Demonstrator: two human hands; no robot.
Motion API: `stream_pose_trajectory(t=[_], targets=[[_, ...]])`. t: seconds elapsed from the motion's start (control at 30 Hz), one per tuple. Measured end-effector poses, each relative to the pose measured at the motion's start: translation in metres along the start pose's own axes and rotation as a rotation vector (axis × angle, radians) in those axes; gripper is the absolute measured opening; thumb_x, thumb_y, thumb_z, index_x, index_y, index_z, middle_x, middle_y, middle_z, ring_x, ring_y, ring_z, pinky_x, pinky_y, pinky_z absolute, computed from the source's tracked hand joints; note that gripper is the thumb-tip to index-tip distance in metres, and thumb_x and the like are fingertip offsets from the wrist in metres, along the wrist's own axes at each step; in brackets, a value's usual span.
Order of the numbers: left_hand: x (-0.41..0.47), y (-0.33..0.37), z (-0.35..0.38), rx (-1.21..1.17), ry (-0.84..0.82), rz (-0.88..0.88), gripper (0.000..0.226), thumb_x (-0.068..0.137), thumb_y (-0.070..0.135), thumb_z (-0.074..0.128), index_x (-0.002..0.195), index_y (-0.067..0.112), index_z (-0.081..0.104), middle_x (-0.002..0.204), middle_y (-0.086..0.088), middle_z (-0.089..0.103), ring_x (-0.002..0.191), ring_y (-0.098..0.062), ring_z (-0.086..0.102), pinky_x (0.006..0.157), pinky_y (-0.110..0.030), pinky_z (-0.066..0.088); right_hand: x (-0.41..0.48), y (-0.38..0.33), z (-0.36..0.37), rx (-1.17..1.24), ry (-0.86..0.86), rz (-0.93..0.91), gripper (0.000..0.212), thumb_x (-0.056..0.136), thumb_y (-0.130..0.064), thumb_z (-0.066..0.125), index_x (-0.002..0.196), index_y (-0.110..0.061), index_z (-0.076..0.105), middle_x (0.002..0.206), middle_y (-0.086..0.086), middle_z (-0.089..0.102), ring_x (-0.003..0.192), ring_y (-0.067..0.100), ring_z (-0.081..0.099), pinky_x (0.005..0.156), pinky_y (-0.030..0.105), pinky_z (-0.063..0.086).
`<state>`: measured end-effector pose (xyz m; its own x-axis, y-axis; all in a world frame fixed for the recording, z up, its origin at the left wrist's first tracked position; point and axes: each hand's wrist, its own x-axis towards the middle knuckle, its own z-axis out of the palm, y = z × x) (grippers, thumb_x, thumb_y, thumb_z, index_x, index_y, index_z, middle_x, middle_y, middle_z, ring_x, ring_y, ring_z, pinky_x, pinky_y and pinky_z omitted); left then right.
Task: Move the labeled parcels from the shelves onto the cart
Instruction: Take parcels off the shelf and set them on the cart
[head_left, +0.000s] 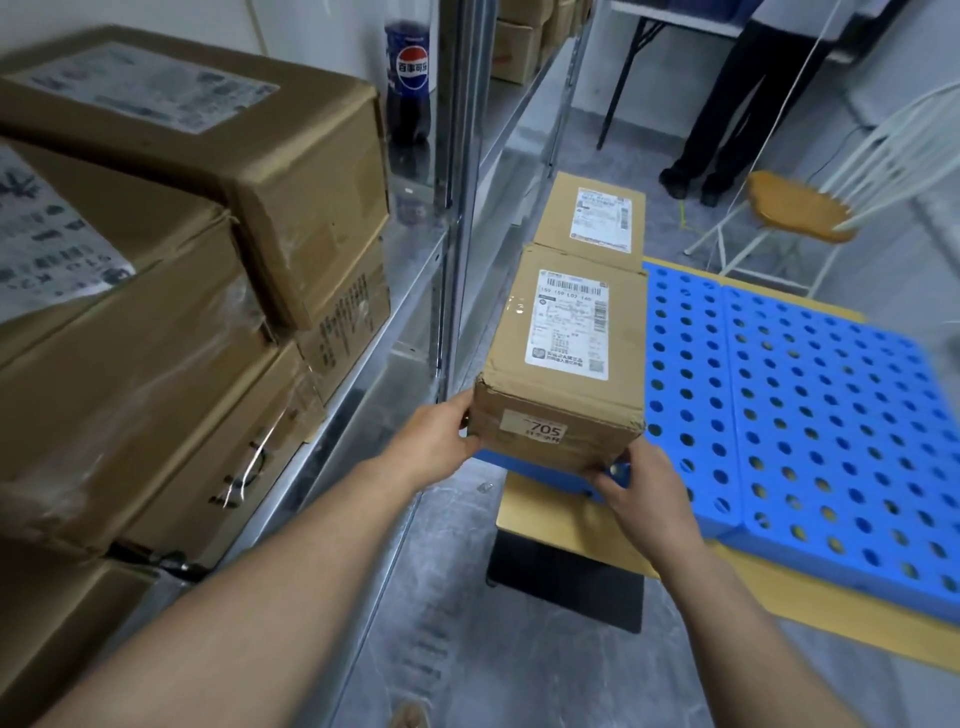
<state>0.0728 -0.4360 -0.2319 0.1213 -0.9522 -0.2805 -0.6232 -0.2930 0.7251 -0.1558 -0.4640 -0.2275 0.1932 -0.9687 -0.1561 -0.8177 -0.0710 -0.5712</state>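
Boxes (156, 312) are stacked on the shelf (363, 374) at left; a bottle (409, 83) is stood behind them. The cart (556, 514) is placed right of the shelf. A parcel (566, 358) is held at its near corners by the left hand (436, 441) and right hand (644, 493) at the cart's left edge, with a second parcel (592, 218) just behind it. A chair (800, 208) is seen beyond the cart.

- We see a metal shelf (415, 291) holding stacked cardboard boxes (291, 171), a cola bottle (410, 78).
- On the cart deck (550, 519): blue perforated panels (831, 415), two labeled parcels (566, 353) atop.
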Motion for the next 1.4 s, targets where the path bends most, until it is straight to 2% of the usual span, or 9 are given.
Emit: stream_pose_trajectory(t=[0.27,0.43,0.5,0.57,0.67,0.83,1.0,1.17,1.4], targets=[[0.002,0.0,-0.003,0.101,-0.031,0.018,0.04,0.088,0.019,0.06,0.126,0.024,0.051,0.114,0.0,0.065,0.104,-0.018,0.059,0.084,-0.026,0.046,-0.004,-0.005,-0.005,0.012,-0.006,-0.006,0.025,0.085,-0.021,0.068,0.091,-0.03,0.045,0.086,-0.015,0.045,0.094,0.015,0.048,0.071,0.025,0.034],[0.002,-0.006,-0.012,0.056,-0.117,-0.019,0.072,0.085,0.013,0.058,0.145,0.037,0.026,0.128,0.006,0.056,0.108,-0.016,0.058,0.094,-0.035,0.049,-0.009,-0.001,-0.018,0.08,-0.055,-0.01,0.042,0.086,-0.014,0.062,0.121,-0.03,0.047,0.103,-0.015,0.05,0.105,0.009,0.048,0.075,0.016,0.035],[-0.002,-0.004,-0.02,-0.013,-0.072,-0.057,0.074,0.089,0.01,0.055,0.15,0.031,0.017,0.137,0.003,0.049,0.118,-0.016,0.052,0.099,-0.028,0.042,-0.009,-0.003,-0.031,0.12,-0.016,0.037,0.059,0.089,-0.014,0.058,0.143,-0.024,0.036,0.117,-0.011,0.05,0.111,0.007,0.046,0.089,0.02,0.036],[-0.008,0.001,-0.031,-0.065,0.05,-0.06,0.069,0.092,0.01,0.053,0.15,0.024,0.018,0.146,-0.002,0.041,0.128,-0.016,0.045,0.104,-0.027,0.035,-0.003,-0.011,-0.048,0.109,0.094,0.026,0.062,0.09,-0.013,0.056,0.147,-0.02,0.031,0.128,-0.005,0.051,0.118,0.01,0.047,0.098,0.028,0.038],[-0.019,0.013,-0.047,-0.107,0.26,-0.02,0.06,0.093,0.015,0.054,0.148,0.018,0.028,0.147,-0.006,0.039,0.134,-0.018,0.039,0.11,-0.035,0.032,0.01,-0.038,-0.069,0.033,0.274,-0.089,0.05,0.091,-0.016,0.055,0.14,-0.018,0.045,0.128,-0.002,0.055,0.12,0.015,0.048,0.094,0.031,0.039],[-0.053,0.04,-0.063,-0.079,0.483,0.037,0.053,0.092,0.017,0.056,0.142,0.016,0.04,0.143,-0.004,0.045,0.13,-0.019,0.043,0.109,-0.036,0.033,0.027,-0.095,-0.074,-0.07,0.37,-0.382,0.033,0.087,-0.012,0.06,0.119,-0.01,0.064,0.112,0.008,0.062,0.108,0.028,0.054,0.082,0.039,0.043],[-0.087,0.068,-0.055,0.054,0.625,-0.003,0.051,0.091,0.026,0.055,0.139,0.014,0.044,0.14,-0.005,0.048,0.129,-0.021,0.043,0.108,-0.029,0.031,0.021,-0.125,-0.068,-0.13,0.32,-0.669,0.021,0.075,-0.008,0.068,0.095,-0.008,0.072,0.089,0.01,0.067,0.083,0.033,0.062,0.069,0.04,0.049],[-0.113,0.089,-0.041,0.141,0.77,-0.105,0.051,0.093,0.029,0.052,0.142,0.018,0.04,0.144,0.0,0.043,0.13,-0.018,0.038,0.106,-0.025,0.025,0.005,-0.142,-0.062,-0.163,0.254,-0.889,0.022,0.071,-0.02,0.054,0.082,-0.011,0.071,0.075,0.005,0.062,0.067,0.029,0.061,0.059,0.035,0.052],[-0.169,0.096,-0.028,0.224,0.98,-0.325,0.055,0.096,0.034,0.045,0.147,0.022,0.028,0.154,0.005,0.027,0.141,-0.013,0.019,0.113,-0.023,0.012,-0.024,-0.167,-0.048,-0.113,0.147,-1.129,0.038,0.075,-0.027,0.042,0.094,-0.009,0.07,0.078,0.006,0.063,0.067,0.03,0.061,0.058,0.035,0.05]])
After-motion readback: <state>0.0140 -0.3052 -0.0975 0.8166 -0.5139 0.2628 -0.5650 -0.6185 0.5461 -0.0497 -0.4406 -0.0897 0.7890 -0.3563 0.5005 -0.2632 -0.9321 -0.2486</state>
